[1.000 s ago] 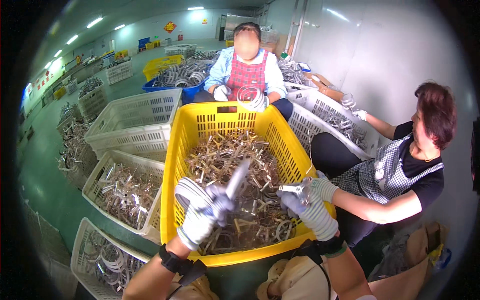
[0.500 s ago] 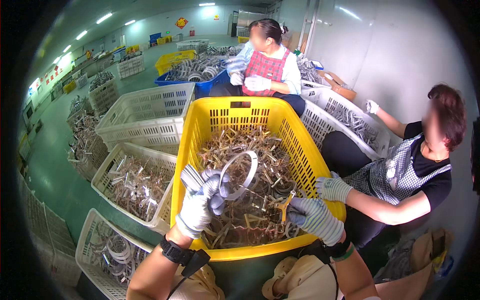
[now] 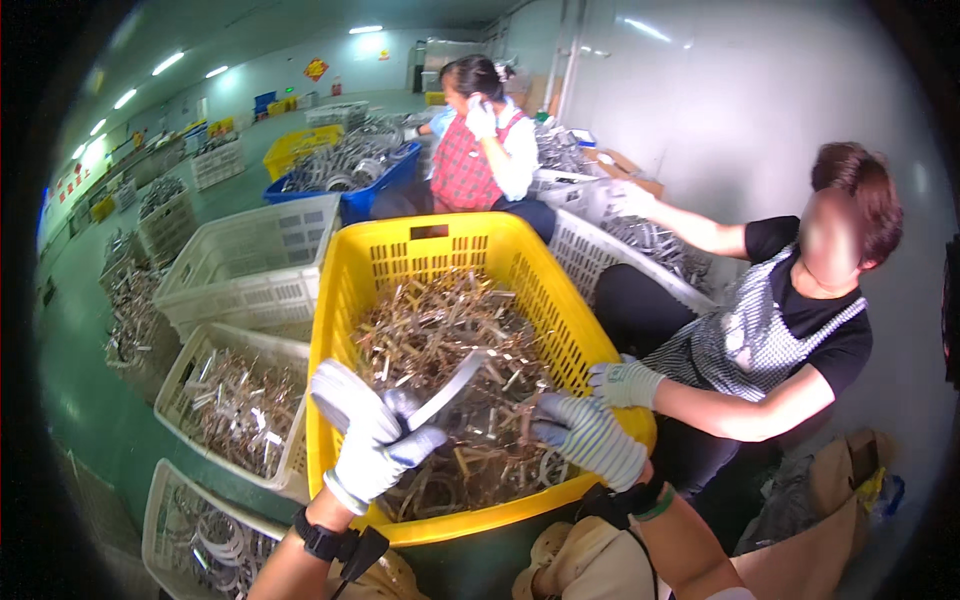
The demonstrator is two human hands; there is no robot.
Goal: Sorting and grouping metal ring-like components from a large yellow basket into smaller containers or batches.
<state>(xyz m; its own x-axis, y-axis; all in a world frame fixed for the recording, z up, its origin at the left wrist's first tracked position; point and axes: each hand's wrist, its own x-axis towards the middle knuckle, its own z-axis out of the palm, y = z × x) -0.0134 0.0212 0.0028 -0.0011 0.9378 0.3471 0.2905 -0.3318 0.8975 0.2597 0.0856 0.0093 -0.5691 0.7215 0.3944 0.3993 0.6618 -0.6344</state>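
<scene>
My left hand (image 3: 375, 445), in a pale glove with grey fingertips, is closed on a flat grey metal ring (image 3: 452, 388) tilted nearly edge-on. Against its fingers sit pale curved bands (image 3: 345, 392) that look like more rings, though blur hides their number. My right hand (image 3: 597, 437), in a striped glove, is closed over the right side of the yellow basket (image 3: 335, 300). Whatever its fingertips hold cannot be made out against the coppery pieces behind. Thin brass and copper-coloured metal pieces (image 3: 440, 325) lie tangled in the basket, with loose rings near its front.
At the right, a person's gloved hand (image 3: 625, 382) rests by the basket's rim. Another person (image 3: 480, 165) sits beyond it. White crates (image 3: 250, 255) of metal parts stand left, a blue crate (image 3: 355, 205) behind, a cardboard box (image 3: 800, 555) at lower right.
The ring in my left hand has turned from face-on to nearly edge-on. The yellow forked piece at my right fingertips no longer shows clearly. The person behind has raised a hand to the head.
</scene>
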